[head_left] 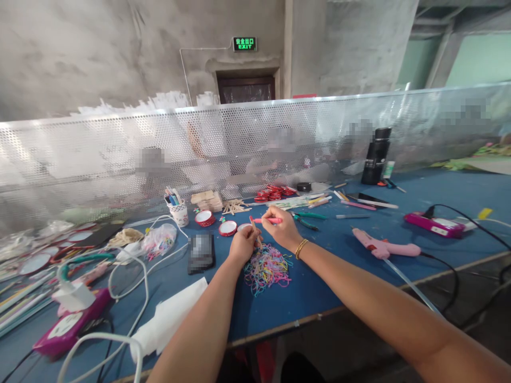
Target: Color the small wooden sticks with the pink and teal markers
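Observation:
My right hand [282,230] is closed around a red pen [268,220], held almost level, its tip pointing left. Close by on the left, my left hand [241,246] pinches a thin pale wooden stick [254,227]. The pen's tip is near the top of this stick; whether they touch I cannot tell. Just below both hands lies a loose heap of colourful rubber bands [266,270]. Small round red-rimmed tins [228,229] with white insides sit beyond my left hand, one partly hidden by it.
A phone [201,254], a white paper roll [170,319] and a cup of pens [178,213] stand left. Pliers [307,219], a pink glue gun [383,247] and a purple power strip [434,225] lie right. A perforated metal screen [247,119] closes the table's back.

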The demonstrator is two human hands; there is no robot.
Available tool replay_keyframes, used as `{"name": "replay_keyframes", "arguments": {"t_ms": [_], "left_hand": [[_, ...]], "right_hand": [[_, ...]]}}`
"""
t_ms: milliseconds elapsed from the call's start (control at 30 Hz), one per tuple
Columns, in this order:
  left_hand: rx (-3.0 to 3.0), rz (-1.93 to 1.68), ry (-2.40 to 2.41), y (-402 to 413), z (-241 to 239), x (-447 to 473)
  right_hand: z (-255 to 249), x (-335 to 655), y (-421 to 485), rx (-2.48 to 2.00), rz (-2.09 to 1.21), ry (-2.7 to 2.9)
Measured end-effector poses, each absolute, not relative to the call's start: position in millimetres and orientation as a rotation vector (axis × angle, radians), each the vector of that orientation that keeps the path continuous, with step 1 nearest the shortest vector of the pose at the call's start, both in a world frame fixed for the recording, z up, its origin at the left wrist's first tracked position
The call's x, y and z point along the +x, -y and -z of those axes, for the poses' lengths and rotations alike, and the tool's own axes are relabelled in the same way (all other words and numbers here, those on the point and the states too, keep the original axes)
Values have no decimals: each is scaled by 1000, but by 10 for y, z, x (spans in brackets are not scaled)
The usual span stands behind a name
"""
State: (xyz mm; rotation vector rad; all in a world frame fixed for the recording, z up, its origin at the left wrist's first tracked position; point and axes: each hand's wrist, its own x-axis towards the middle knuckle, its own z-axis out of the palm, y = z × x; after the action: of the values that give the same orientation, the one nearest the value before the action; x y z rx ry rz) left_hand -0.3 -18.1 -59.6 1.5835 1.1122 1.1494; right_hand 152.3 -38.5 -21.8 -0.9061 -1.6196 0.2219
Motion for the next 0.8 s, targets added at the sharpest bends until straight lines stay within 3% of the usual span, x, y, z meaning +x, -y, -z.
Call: {"name": "replay_keyframes", "arguments": {"t_ms": [800], "left_hand": [[1603,-1166,-1078,205,580,0]], "right_hand": [[229,1491,393,-922,-219,1628]]}}
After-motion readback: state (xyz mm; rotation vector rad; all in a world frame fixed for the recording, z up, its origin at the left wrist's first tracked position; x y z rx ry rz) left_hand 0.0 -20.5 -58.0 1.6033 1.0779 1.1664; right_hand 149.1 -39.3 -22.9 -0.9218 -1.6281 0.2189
